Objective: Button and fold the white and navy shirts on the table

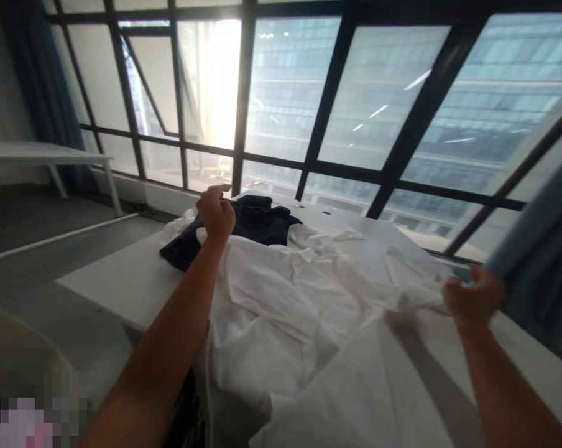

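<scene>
A crumpled white cloth (281,298), thin and creased, lies spread over the smooth white bench (122,280). The left hand (216,214) pinches its far edge; the right hand (472,298) grips its right edge. A dark folded garment (257,227) lies behind, touching it.

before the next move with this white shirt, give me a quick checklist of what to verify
1. Left hand grips the white shirt at its far edge: ok.
2. Right hand grips the shirt's right edge: ok.
3. Shirt lies flat: not ok, it is wrinkled and bunched.
4. Shirt fully on the table: not ok, its near part hangs over the edge.
5. Dark garment apart from the shirt: not ok, the shirt overlaps it.
6. Buttons or collar facing up: cannot tell.
</scene>
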### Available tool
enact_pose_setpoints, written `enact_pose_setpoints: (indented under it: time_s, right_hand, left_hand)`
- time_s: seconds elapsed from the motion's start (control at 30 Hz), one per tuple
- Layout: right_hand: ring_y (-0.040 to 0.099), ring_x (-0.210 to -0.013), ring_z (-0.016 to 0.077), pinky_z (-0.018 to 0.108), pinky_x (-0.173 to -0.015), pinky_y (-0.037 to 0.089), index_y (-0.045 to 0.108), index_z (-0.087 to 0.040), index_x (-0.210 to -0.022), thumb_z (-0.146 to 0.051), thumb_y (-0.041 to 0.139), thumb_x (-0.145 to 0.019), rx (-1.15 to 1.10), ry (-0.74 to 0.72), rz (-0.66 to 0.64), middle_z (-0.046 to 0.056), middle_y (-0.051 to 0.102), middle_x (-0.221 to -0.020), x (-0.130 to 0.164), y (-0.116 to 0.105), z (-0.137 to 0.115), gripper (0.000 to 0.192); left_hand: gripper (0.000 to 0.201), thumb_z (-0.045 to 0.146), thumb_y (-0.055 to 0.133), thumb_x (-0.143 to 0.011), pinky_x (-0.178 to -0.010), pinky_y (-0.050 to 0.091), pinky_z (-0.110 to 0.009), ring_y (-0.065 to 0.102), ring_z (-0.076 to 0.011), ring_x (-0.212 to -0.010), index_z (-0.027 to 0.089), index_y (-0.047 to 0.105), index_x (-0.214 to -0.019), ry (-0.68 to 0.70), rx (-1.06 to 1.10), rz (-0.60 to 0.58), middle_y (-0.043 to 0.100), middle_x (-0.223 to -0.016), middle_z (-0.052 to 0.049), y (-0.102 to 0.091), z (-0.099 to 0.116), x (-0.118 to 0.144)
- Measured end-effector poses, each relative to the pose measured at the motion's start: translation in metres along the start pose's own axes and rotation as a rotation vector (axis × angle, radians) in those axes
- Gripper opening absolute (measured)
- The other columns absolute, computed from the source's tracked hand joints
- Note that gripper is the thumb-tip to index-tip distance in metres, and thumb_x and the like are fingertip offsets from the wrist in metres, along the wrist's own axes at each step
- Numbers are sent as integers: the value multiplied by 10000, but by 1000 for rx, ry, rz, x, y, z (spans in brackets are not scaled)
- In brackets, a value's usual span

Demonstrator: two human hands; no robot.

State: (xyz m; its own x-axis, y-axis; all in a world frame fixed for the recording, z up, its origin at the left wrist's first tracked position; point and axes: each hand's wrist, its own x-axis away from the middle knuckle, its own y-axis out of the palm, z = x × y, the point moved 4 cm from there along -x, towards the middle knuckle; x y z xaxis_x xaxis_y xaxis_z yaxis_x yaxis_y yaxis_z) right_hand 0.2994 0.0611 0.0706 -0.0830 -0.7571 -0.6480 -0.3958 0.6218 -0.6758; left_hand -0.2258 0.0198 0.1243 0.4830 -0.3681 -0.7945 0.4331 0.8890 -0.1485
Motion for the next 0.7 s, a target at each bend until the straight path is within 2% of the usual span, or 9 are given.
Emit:
enact_pose_setpoints:
  time_s: [0.03,0.1,0.13,0.2,0.27,0.33,0.4,0.57,0.7]
  right_hand:
    - [547,-1154,291,394,-992,394,719,-183,-1015,-302,364,-972,-24,82,96,205,608,-1204,1,1,-10,377]
    - [647,-920,255,356,-843,489,706,-162,-1031,-267,495,-892,-163,85,-78,152,688,-1047,8,28,-48,273]
    - [654,-862,231,328,-800,503,702,-158,-1025,-254,508,-874,-224,25,-198,125,703,-999,15,45,-71,264]
    - [650,-808,194,282,-745,508,706,-166,-1015,-275,534,-863,-301,-160,-415,91,705,-983,36,75,-116,254]
    - [647,-819,175,262,-763,495,708,-187,-1061,-311,561,-871,-299,-321,-569,76,689,-1027,58,95,-145,271]
    - [643,-862,174,256,-793,472,727,-219,-1040,-352,584,-876,-202,-448,-662,65,671,-1065,72,101,-156,255]
    - [642,-863,181,259,-781,456,746,-234,-981,-394,582,-888,-62,-484,-695,63,668,-1054,76,97,-153,247]
    - [641,-809,201,264,-721,424,733,-177,-784,-475,499,-933,200,-344,-640,105,693,-913,66,83,-144,407]
    - [635,-786,179,236,-665,386,709,-186,-804,-452,498,-934,42,-269,-559,75,710,-863,70,88,-156,363]
  left_hand:
    - [356,57,396,-820,-965,401,-321,571,-197,-1045,160,629,-1069,135,30,-138,654,-1084,-61,13,21,10]
    - [335,113,403,-853,-900,449,-294,610,-188,-969,176,655,-1063,334,54,-523,686,-1020,-57,44,58,46]
    - [320,153,425,-867,-878,464,-293,622,-194,-955,186,658,-1083,383,20,-703,694,-1019,-60,60,69,68]
    - [307,237,489,-873,-892,471,-329,623,-230,-998,185,658,-1123,411,-118,-976,683,-1094,-92,87,76,111]
    - [316,285,529,-867,-919,460,-385,595,-286,-1081,141,665,-1113,392,-272,-1114,644,-1180,-158,106,68,139]
    - [279,269,521,-869,-882,471,-403,610,-308,-1055,106,696,-1013,353,-352,-1163,659,-1127,-197,115,54,150]
    - [239,250,528,-854,-813,485,-373,648,-289,-958,111,713,-910,321,-359,-1174,695,-1019,-183,117,43,150]
    - [188,295,584,-802,-700,456,-268,663,-215,-821,164,717,-817,238,-251,-1218,725,-851,-83,117,38,152]
    - [217,342,577,-827,-717,447,-279,660,-224,-845,166,706,-826,219,-249,-1156,728,-872,-91,119,46,160]
